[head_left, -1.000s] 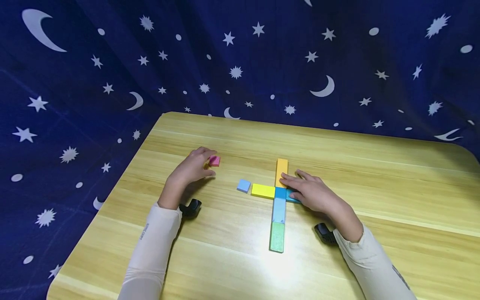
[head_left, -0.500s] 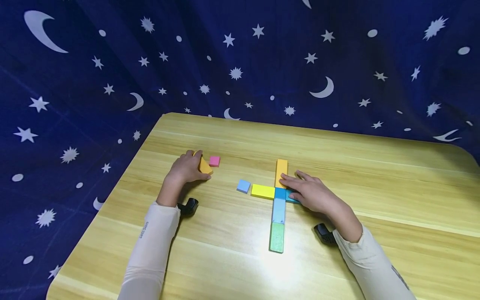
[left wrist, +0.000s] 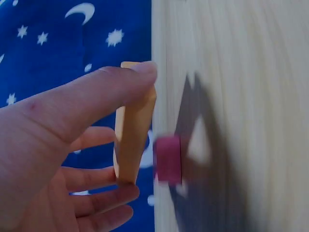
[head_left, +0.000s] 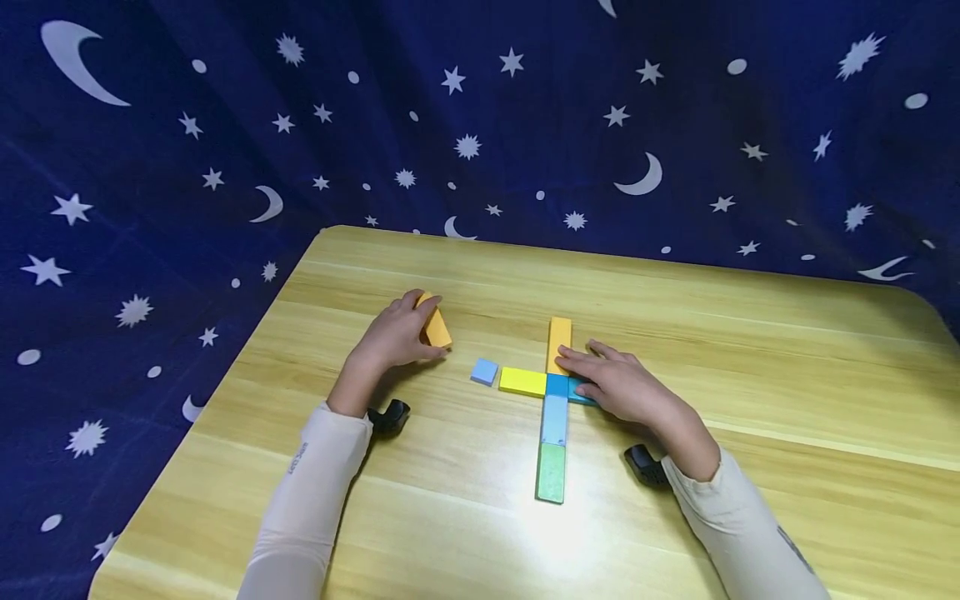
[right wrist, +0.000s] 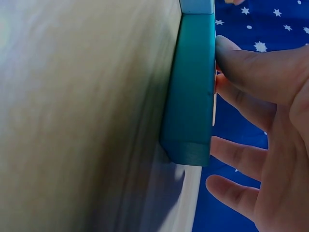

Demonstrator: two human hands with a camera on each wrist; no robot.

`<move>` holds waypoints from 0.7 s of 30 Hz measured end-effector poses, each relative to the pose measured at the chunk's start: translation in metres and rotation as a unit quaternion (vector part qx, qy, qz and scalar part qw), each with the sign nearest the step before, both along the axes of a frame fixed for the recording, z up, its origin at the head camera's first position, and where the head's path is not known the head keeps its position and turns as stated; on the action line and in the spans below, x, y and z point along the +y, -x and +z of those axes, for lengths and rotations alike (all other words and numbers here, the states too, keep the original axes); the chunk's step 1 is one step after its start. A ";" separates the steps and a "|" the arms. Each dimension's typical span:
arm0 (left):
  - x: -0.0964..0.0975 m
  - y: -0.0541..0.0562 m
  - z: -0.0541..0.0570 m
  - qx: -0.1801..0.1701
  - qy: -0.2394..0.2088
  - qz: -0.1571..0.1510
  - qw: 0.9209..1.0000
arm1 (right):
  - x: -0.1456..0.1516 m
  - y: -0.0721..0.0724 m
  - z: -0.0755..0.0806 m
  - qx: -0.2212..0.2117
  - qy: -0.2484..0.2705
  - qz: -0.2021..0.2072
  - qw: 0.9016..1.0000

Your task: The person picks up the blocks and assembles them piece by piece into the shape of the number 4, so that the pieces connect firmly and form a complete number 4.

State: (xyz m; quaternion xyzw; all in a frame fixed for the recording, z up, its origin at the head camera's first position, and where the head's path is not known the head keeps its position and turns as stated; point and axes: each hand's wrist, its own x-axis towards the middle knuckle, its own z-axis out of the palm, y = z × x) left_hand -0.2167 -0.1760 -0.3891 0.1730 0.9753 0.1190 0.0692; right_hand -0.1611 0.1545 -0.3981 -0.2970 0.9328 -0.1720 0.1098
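Note:
My left hand (head_left: 390,335) pinches an orange wooden block (head_left: 437,327) between thumb and fingers, raised over the table's left part. A small pink block (left wrist: 168,159) lies on the table below it, seen only in the left wrist view. Across the table, my right hand (head_left: 626,387) rests over a cross of flat blocks. Its straight fingers touch an orange block (head_left: 558,340), and its thumb lies at the teal block (right wrist: 190,92). A blue square (head_left: 557,385) marks the crossing, with a yellow block (head_left: 522,381) on its left and light blue (head_left: 554,419) and green blocks (head_left: 551,472) nearer me.
A small periwinkle square block (head_left: 484,372) lies just left of the yellow block, slightly apart from it. The wooden table (head_left: 420,533) ends at a dark blue curtain (head_left: 375,125) with moons and stars. Black wrist cameras (head_left: 387,418) hang under both forearms.
The left hand took hold of the orange block beside the pink one, first drew left, then moved right, now covering the pink block in the head view. The right hand stays on the cross.

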 end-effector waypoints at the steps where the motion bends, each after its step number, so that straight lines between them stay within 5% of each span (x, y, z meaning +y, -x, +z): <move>1: 0.004 0.001 0.000 0.001 -0.003 -0.007 1.000 | 0.000 0.000 0.000 0.002 -0.001 0.001 1.000; 21: 0.053 0.013 0.011 -0.073 -0.046 -0.065 0.994 | 0.000 -0.003 0.001 0.009 0.000 -0.007 1.000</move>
